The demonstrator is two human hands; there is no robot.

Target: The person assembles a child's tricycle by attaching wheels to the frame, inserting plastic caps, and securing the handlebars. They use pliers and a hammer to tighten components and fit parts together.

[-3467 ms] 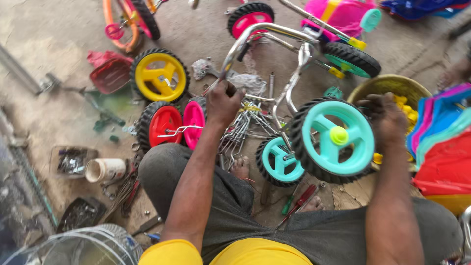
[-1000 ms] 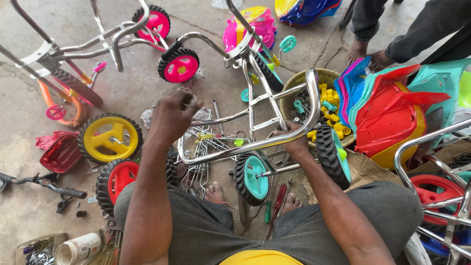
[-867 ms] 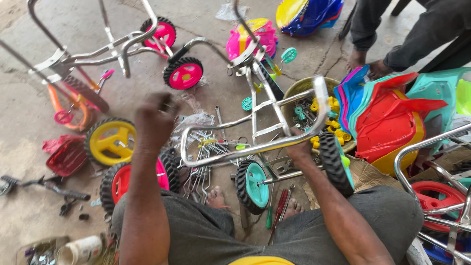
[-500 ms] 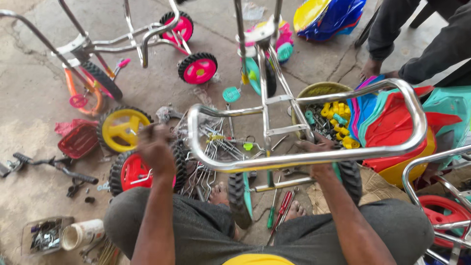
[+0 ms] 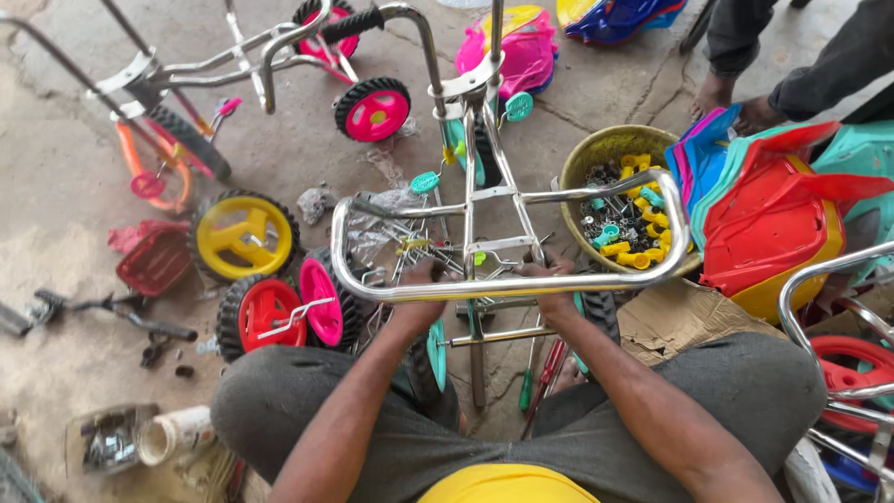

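Behind the chrome frame (image 5: 507,284), both hands (left (image 5: 419,303), right (image 5: 551,289)) grip it, fingertips hidden.

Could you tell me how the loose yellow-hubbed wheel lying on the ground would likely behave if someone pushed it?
The yellow-hubbed wheel lies flat on the concrete floor, so a push would probably slide it, not roll it. Its knobbly black tread would likely drag. Stood on edge, it could roll away; it looks like light plastic.

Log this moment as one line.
left hand: grips chrome tricycle frame | right hand: grips same frame | nearby: yellow wheel, bowl of small parts
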